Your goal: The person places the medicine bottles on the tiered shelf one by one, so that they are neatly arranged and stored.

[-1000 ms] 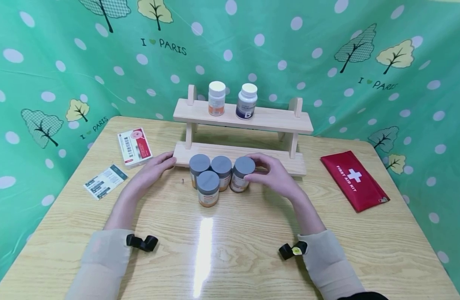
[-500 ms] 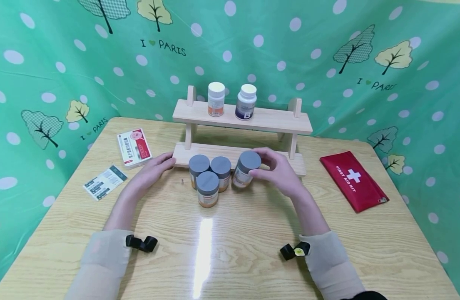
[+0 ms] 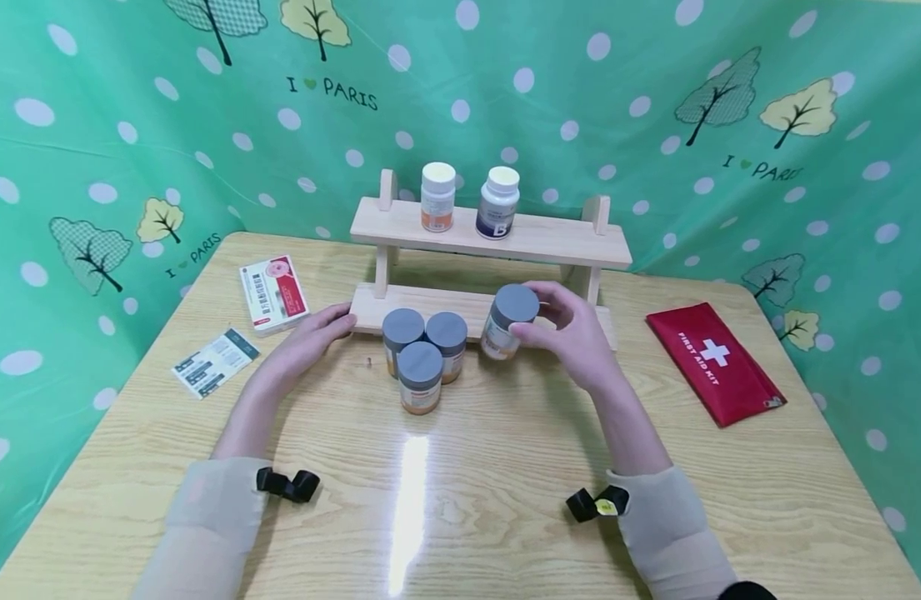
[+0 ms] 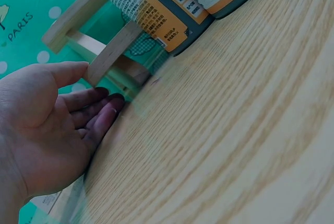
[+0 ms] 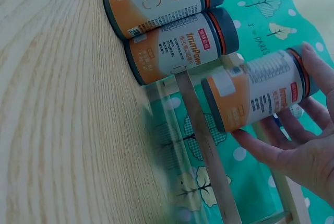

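The right hand (image 3: 576, 335) grips an ImmPower bottle (image 3: 508, 320) by its side near the grey lid, thumb on one side and fingers round the other. The bottle is tilted and lifted clear of the table (image 3: 490, 517), over the front edge of the wooden shelf's lower board (image 3: 430, 298), right of that board's middle.

The left hand (image 3: 310, 340) rests at the left end of the lower board, thumb tip touching it, the fingers loosely bent and relaxed.

Three grey-lidded bottles (image 3: 420, 390) stand upright on the table before the left half of the lower board's front edge, close together, one in front of the other two.

On the upper board (image 3: 558, 233), left of its middle, stand a white bottle with an orange band (image 3: 437, 197) and, just right of it, a white bottle marked B (image 3: 498, 204).

Near the table's left edge lie a red-and-white medicine box (image 3: 274, 293) and, nearer the front, a flat printed card (image 3: 216, 363). A red first aid pouch (image 3: 715, 364) lies slantwise by the right edge.
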A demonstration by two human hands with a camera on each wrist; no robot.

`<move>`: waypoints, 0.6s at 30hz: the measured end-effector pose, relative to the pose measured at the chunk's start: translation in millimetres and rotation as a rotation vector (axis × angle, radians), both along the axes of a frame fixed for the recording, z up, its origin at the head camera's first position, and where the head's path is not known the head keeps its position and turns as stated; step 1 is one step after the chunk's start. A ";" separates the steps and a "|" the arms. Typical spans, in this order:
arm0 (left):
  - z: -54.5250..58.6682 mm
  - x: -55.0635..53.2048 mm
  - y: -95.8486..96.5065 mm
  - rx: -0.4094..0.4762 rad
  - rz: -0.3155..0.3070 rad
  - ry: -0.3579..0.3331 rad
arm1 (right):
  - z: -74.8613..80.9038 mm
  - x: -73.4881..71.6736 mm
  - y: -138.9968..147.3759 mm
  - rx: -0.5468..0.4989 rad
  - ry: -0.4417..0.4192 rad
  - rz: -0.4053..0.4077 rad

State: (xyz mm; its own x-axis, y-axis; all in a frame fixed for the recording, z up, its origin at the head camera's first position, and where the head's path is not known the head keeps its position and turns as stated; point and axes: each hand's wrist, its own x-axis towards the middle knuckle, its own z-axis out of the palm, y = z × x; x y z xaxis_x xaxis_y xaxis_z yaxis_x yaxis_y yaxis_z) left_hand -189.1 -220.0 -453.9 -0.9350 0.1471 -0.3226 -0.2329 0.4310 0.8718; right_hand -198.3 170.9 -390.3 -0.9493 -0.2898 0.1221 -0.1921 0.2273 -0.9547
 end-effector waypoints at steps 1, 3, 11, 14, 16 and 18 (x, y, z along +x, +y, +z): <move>-0.4 -0.2 0.4 0.003 -0.001 0.001 | 0.2 -0.8 0.7 0.004 -0.003 -0.011; -0.5 -0.5 1.0 0.006 -0.002 0.002 | 0.4 -2.9 2.4 0.009 -0.011 -0.026; 0.1 -0.6 0.5 0.004 0.001 -0.004 | 5.2 -13.1 12.1 0.047 -0.046 -0.034; -0.6 -1.0 0.3 0.005 0.003 -0.003 | 7.9 -17.0 16.5 0.061 -0.061 -0.018; -1.2 -1.2 0.3 0.005 0.003 0.001 | 10.2 -19.8 19.4 0.063 -0.076 -0.006; -1.6 -1.6 0.3 0.008 0.002 0.004 | 13.1 -23.1 22.2 0.050 -0.095 0.005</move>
State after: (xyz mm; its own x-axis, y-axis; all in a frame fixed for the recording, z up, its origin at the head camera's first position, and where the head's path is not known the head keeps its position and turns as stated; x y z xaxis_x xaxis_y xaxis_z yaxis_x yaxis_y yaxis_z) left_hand -190.8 -219.7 -455.5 -0.9366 0.1481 -0.3176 -0.2301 0.4236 0.8761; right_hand -221.4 193.1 -377.1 -0.9543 -0.2984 0.0167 -0.1025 0.2741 -0.9562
